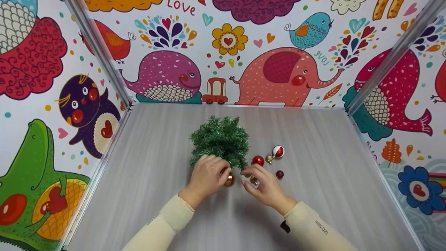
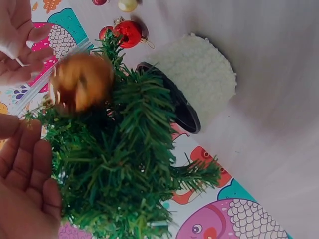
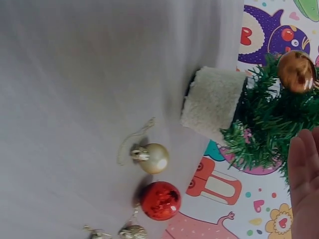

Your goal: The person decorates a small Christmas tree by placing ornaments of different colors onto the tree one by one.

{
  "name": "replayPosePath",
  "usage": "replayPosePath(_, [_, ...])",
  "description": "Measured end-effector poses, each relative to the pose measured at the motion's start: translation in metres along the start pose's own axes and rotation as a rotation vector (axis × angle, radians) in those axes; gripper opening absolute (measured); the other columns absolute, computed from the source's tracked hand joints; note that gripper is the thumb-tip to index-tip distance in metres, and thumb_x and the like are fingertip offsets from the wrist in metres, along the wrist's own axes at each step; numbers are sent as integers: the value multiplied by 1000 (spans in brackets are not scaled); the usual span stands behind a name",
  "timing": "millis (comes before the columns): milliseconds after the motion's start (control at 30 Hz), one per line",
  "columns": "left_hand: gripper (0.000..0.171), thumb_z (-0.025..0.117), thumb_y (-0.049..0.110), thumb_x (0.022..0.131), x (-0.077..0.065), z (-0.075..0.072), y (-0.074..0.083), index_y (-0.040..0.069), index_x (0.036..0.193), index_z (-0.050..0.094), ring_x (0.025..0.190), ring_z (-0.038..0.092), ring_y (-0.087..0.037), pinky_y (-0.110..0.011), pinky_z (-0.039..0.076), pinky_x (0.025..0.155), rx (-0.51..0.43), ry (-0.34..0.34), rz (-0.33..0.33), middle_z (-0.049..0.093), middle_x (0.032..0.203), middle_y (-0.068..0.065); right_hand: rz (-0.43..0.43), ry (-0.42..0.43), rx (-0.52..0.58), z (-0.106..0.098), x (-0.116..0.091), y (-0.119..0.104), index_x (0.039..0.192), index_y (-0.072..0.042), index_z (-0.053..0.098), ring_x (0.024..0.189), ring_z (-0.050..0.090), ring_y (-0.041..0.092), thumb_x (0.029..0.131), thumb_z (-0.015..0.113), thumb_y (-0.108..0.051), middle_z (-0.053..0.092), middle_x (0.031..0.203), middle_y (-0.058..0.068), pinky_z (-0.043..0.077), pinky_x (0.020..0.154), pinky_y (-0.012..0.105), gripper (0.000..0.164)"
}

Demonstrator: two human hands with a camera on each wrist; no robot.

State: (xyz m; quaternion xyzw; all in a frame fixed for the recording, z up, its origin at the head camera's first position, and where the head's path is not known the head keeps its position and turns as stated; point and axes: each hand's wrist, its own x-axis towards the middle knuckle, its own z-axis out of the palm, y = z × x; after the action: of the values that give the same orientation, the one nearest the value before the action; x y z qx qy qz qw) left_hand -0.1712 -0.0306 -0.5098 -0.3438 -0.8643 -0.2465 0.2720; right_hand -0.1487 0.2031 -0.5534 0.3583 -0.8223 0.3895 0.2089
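A small artificial Christmas tree (image 1: 220, 141) with a white, fluffy base (image 2: 199, 74) is in front of the person. At its near side hangs a shiny copper bauble (image 1: 228, 180), blurred in the left wrist view. My left hand (image 1: 208, 176) is right above the bauble, thumb and index finger meeting by a bit of gold thread at the branches. Across from it my right hand (image 1: 266, 186) has thumb and fingers apart, nothing between them, fingertips near the tree's right edge. In the right wrist view its straight fingers (image 3: 303, 169) lie beside the green branches.
Right of the tree lie a red bauble (image 1: 258, 160), a red-and-white bauble (image 1: 278, 151), a small dark red bauble (image 1: 279, 174) and a small gold ornament (image 1: 269, 159). A pale gold bauble (image 3: 154, 158) with a thread lies near the base. Printed panels (image 1: 223, 62) enclose the table.
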Motion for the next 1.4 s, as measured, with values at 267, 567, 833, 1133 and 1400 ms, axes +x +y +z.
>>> replayPosePath(267, [5,73,20,88,3,-3,0,17,85,72,73,59,-15,-33,45,67,2,-22,16,69,82,6,1,15,-51,0,15,-4,105,-13,70,76,63,10,89,74,-11,64,96,-7,54,63,25,17])
replayPosePath(567, [4,72,20,89,5,-6,1,17,86,73,75,60,-14,-33,45,69,-7,-32,49,69,83,7,10,22,-30,1,24,-5,103,-11,72,71,59,5,89,75,-11,63,87,-6,51,60,21,15])
replayPosePath(833, [6,72,21,91,7,-4,5,17,87,74,78,61,-14,-32,46,72,-26,-54,65,69,84,7,40,11,47,4,28,-5,102,-15,73,72,60,4,91,73,-13,65,88,-8,52,61,20,11])
replayPosePath(1133, [6,72,22,89,7,-3,5,17,88,74,77,60,-13,-32,45,72,-35,-53,68,68,83,8,7,62,77,6,28,-6,97,-15,71,67,58,7,89,70,-5,65,87,-6,51,54,26,13])
replayPosePath(1400, [5,72,21,90,9,-5,8,17,87,74,78,61,-13,-32,46,72,-63,-47,67,68,82,8,-46,88,110,11,27,-2,95,-11,72,62,59,11,80,76,6,65,82,-2,50,51,25,24])
